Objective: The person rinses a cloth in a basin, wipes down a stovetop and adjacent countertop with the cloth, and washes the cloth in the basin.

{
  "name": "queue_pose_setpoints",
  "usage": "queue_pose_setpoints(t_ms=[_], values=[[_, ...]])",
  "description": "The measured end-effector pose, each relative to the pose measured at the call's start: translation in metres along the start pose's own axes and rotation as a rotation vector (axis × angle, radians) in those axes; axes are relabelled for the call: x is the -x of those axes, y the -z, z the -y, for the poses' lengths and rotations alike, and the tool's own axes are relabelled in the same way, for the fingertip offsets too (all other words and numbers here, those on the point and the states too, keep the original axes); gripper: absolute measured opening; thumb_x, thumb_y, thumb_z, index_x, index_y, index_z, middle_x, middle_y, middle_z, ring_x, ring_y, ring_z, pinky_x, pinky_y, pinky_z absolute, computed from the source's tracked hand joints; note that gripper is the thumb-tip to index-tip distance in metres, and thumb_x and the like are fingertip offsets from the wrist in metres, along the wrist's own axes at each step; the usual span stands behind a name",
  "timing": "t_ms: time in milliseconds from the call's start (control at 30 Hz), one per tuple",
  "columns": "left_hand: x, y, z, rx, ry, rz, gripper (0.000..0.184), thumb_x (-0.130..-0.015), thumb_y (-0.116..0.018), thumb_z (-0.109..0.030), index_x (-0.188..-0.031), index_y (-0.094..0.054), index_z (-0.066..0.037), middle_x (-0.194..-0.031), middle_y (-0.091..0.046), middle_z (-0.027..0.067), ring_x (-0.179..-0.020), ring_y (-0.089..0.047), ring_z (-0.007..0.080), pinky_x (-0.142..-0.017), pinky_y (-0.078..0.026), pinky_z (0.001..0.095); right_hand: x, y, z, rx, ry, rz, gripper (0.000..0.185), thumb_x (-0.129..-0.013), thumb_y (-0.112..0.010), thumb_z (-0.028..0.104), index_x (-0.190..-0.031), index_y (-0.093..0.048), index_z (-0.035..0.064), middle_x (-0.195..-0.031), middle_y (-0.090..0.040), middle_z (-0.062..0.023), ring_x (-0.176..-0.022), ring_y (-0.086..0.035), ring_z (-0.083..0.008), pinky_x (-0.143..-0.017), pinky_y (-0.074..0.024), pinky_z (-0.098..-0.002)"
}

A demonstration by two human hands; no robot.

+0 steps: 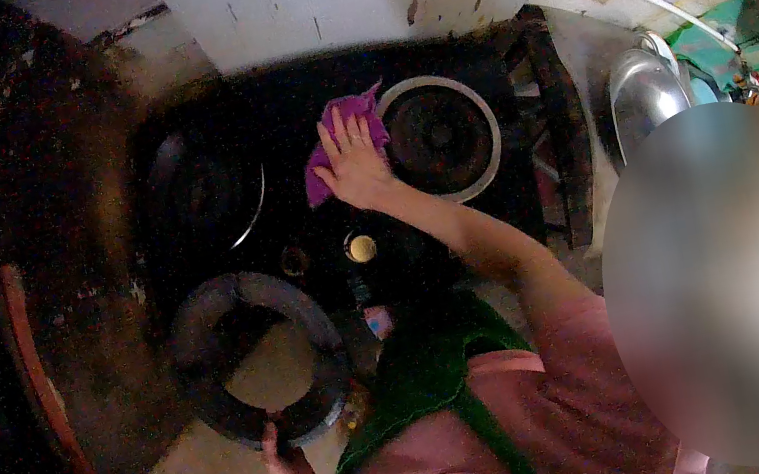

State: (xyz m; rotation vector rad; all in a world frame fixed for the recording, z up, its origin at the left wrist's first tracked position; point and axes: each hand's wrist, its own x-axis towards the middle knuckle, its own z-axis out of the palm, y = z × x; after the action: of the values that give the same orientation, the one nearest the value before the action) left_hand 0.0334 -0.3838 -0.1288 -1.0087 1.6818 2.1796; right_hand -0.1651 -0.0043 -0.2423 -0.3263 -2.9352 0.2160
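Note:
My right hand [352,161] lies spread flat on a purple cloth [322,186], pressing it against the black stove top [290,100] beside a round burner with a pale ring [495,130]. Low on the left, my left hand [289,461] grips the lower edge of a large dark ring [205,369], with the thumb over its rim. The ring is held off the stove, and the floor shows through its hole. Left of the cloth is another round burner area with a shiny curved edge [264,201].
Near the stove's front are a round cream-coloured knob [361,248] and a darker one [293,260]. A metal pan [646,88] stands at the right by green cloth [714,31]. A blurred oval covers the lower right. The wall [338,1] rises behind the stove.

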Motion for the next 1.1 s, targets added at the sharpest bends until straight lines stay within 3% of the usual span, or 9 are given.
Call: queue_pose_setpoints(t_ms=[167,333,467,533,667,767,900,967,1100], values=[[0.01,-0.008,-0.006,0.039,0.01,-0.09,0.025,-0.069,-0.065,-0.016,-0.088,-0.056,-0.004,-0.083,-0.059,0.006,-0.08,-0.055,0.0192,-0.077,-0.041,0.0335,0.085,0.048,-0.042,-0.137,0.566,0.185,0.056,-0.079,-0.05,0.026,-0.126,-0.031,0.0015,-0.135,-0.023,-0.0184,-0.121,-0.027,-0.0346,-0.102,-0.0181,-0.0428],[0.013,-0.022,-0.015,-0.002,-0.008,-0.005,0.023,-0.069,-0.064,-0.012,-0.088,-0.055,-0.003,-0.081,-0.06,0.0064,-0.079,-0.056,0.0197,-0.074,-0.043,0.0341,0.16,0.071,-0.071,-0.171,0.686,0.369,0.054,-0.076,-0.051,0.022,-0.123,-0.035,0.0024,-0.135,-0.024,-0.0168,-0.121,-0.027,-0.0346,-0.103,-0.0168,-0.0436],[0.009,-0.02,-0.011,0.022,-0.001,-0.055,0.023,-0.069,-0.064,-0.01,-0.089,-0.054,-0.003,-0.081,-0.06,0.0071,-0.079,-0.057,0.0197,-0.073,-0.044,0.0339,0.204,0.096,-0.105,-0.546,0.727,0.414,0.042,-0.075,-0.053,0.016,-0.114,-0.043,0.0048,-0.125,-0.04,-0.0139,-0.113,-0.041,-0.0298,-0.097,-0.0296,-0.0416],[0.009,-0.021,-0.009,0.024,-0.011,-0.036,0.024,-0.069,-0.064,-0.01,-0.09,-0.054,-0.003,-0.081,-0.061,0.0073,-0.078,-0.057,0.0195,-0.074,-0.043,0.0338,0.184,0.117,-0.101,-0.651,0.727,0.368,0.037,-0.075,-0.054,0.015,-0.11,-0.045,0.0054,-0.118,-0.047,-0.0134,-0.107,-0.047,-0.0293,-0.093,-0.0356,-0.0408],[0.013,-0.03,-0.006,0.02,-0.023,-0.102,0.028,-0.069,-0.065,-0.011,-0.093,-0.053,-0.004,-0.082,-0.061,0.0081,-0.078,-0.057,0.0196,-0.074,-0.043,0.0339,0.105,0.096,-0.101,-0.555,0.243,0.172,0.022,-0.082,-0.05,0.016,-0.102,-0.045,0.0072,-0.091,-0.057,-0.0134,-0.078,-0.058,-0.0322,-0.067,-0.0452,-0.0402],[0.02,-0.031,-0.006,0.029,-0.004,-0.099,0.03,-0.068,-0.065,-0.012,-0.094,-0.052,-0.004,-0.082,-0.061,0.008,-0.078,-0.057,0.0197,-0.073,-0.043,0.0336,-0.02,0.075,-0.052,-0.624,0.044,0.086,0.03,-0.081,-0.054,0.025,-0.1,-0.043,0.0052,-0.085,-0.056,-0.016,-0.074,-0.058,-0.0338,-0.062,-0.0455,-0.0373],[0.035,-0.034,-0.005,0.048,-0.053,-0.16,0.029,-0.068,-0.065,-0.012,-0.094,-0.053,-0.004,-0.083,-0.06,0.0076,-0.079,-0.056,0.0196,-0.073,-0.043,0.034,-0.154,-0.007,-0.013,-0.434,0.284,-0.111,0.028,-0.077,-0.058,0.026,-0.092,-0.053,0.0029,-0.093,-0.056,-0.0157,-0.089,-0.054,-0.0284,-0.072,-0.0433,-0.0394],[0.049,-0.031,-0.013,0.015,0.105,-0.287,0.03,-0.069,-0.065,-0.013,-0.095,-0.053,-0.004,-0.083,-0.059,0.007,-0.08,-0.056,0.0193,-0.074,-0.043,0.0346,-0.18,-0.037,0.004,-0.487,0.366,-0.149,0.024,-0.076,-0.058,0.023,-0.092,-0.055,0.0042,-0.098,-0.055,-0.0147,-0.091,-0.052,-0.0293,-0.076,-0.0415,-0.0398],[0.055,-0.045,-0.022,0.027,0.064,-0.266,0.029,-0.069,-0.064,-0.012,-0.095,-0.053,-0.004,-0.084,-0.06,0.0072,-0.08,-0.056,0.0197,-0.074,-0.043,0.0351,-0.106,-0.042,0.023,-0.438,0.612,-0.118,0.019,-0.072,-0.054,0.008,-0.09,-0.061,0.01,-0.107,-0.054,-0.0103,-0.092,-0.048,-0.0306,-0.081,-0.0371,-0.0411]])
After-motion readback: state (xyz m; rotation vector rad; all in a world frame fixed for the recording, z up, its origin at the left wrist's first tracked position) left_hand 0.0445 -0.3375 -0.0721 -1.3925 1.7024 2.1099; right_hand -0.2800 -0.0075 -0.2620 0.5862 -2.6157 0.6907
